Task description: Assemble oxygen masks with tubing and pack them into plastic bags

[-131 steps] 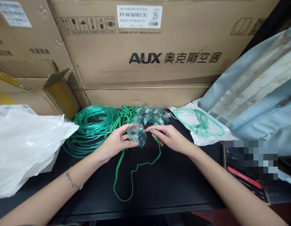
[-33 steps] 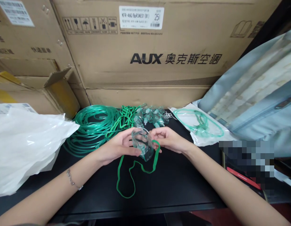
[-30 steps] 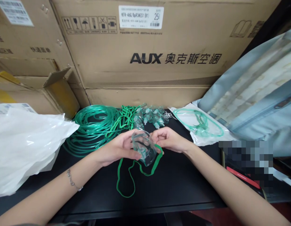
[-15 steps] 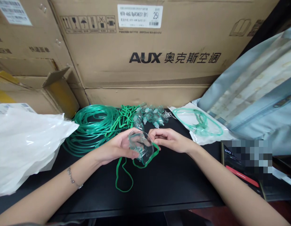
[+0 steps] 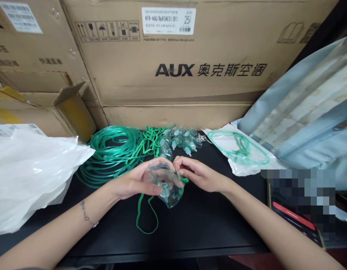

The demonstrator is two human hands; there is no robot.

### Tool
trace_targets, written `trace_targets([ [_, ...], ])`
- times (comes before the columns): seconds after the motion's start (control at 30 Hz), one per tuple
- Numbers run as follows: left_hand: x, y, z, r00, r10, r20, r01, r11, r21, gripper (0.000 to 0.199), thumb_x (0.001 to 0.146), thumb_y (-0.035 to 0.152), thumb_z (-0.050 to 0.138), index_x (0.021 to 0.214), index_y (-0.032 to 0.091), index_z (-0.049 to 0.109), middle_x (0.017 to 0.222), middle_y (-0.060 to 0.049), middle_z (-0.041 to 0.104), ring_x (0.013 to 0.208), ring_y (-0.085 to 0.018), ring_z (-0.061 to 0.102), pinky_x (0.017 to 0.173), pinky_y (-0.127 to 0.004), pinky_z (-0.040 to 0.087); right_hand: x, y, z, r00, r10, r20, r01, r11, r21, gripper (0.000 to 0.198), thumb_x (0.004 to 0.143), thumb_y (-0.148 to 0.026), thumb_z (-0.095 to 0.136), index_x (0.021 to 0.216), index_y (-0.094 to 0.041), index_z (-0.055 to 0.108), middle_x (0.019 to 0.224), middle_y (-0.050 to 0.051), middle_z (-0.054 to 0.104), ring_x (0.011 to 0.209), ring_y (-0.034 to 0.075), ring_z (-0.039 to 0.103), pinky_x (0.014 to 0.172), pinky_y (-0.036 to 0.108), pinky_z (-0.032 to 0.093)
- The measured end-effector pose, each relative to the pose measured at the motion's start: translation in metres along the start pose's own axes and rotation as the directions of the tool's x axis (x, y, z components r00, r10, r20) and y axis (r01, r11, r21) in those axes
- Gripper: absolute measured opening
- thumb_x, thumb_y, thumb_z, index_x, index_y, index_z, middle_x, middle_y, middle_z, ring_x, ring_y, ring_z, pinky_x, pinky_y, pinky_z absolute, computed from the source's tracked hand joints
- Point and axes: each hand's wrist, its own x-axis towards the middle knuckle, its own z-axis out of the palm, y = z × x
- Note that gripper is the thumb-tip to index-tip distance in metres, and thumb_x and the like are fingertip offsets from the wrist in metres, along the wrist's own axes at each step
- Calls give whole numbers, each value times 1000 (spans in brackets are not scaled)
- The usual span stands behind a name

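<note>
A clear oxygen mask (image 5: 172, 189) is gripped in my left hand (image 5: 136, 182), the thumb pressing on its middle and the fingers behind it. At the mask's right edge my right hand (image 5: 197, 172) is closed, fingers pinched around the green elastic strap (image 5: 184, 180). Part of that strap is hidden by the mask and fingers. A loop of green strap (image 5: 137, 217) hangs below my left hand. Just behind lie several more clear masks (image 5: 187, 141), a heap of green straps (image 5: 152, 138) and coiled green tubing (image 5: 114, 144).
A large cardboard box (image 5: 128, 82) stands along the back. White plastic bags (image 5: 30, 176) lie at left. On the right are a bagged mask set with tubing (image 5: 241, 150), a phone (image 5: 294, 215), partly pixelated, and a light-blue fabric bag (image 5: 308, 116). The black table (image 5: 207, 225) ends near me.
The mask has tilted and shifted slightly down in my left hand. The strap's loop at its right side has been drawn in beside my right fingers. The view has shifted a little.
</note>
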Motion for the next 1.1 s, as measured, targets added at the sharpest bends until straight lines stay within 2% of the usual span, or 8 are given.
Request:
trace_targets([
  [0.1,1,-1,-1,1000,8,-2,-8,1000,4,36,72,15,65,105,20,52,101,-9,63,99,-21,55,81,-33,39,1,4,-1,1000,7,-7,-7,999,-43,13,89,-26,35,80,-19,40,75,0,41,69,12,41,61,26,39],
  [0.23,3,-1,-6,995,45,-89,-45,999,-2,39,71,12,65,107,20,51,102,-9,63,100,-20,55,80,-30,40,0,7,-7,998,18,-53,-26,987,-160,13,90,-22,32,80,-19,40,76,0,40,66,11,39,61,26,37],
  [0.37,4,0,-10,988,31,-152,-30,999,11,42,68,12,67,106,18,51,101,-9,62,97,-20,56,80,-30,40,0,7,-13,997,13,-71,-34,952,-305,13,90,-21,33,79,-19,40,76,0,40,66,12,37,62,26,36],
  [0.57,2,2,-8,992,48,-115,-41,997,60,41,69,15,67,106,18,49,101,-10,61,97,-21,54,80,-31,39,-1,5,-19,993,-41,-113,-6,919,-395,13,90,-19,32,78,-19,38,77,2,42,69,12,39,66,26,36],
  [0.73,2,1,-7,996,47,-82,-39,994,104,41,70,15,67,106,18,49,103,-9,59,100,-20,53,86,-33,37,0,3,-13,988,-19,-152,-45,914,-403,13,89,-19,33,77,-20,38,75,1,43,68,12,39,65,26,35],
  [0.9,3,-3,-5,998,30,-54,-29,999,17,42,71,14,65,109,19,46,101,-9,58,97,-25,57,88,-43,37,4,5,-3,969,79,-232,-159,923,-351,14,88,-18,34,76,-19,39,71,0,43,65,12,39,62,26,35],
  [0.97,4,-4,-5,999,15,-48,-16,1000,-21,42,72,14,64,109,19,44,101,-9,56,95,-27,59,86,-45,39,4,7,-2,956,112,-271,-203,919,-338,14,88,-18,34,76,-19,39,69,-1,43,64,12,39,62,25,34],
  [1.1,3,-3,-2,1000,-5,-26,5,1000,-23,42,72,15,64,109,20,43,101,-9,54,91,-28,60,74,-39,44,4,8,-3,936,160,-313,-261,913,-313,13,87,-19,34,75,-19,39,67,-1,42,62,12,40,60,25,34],
])
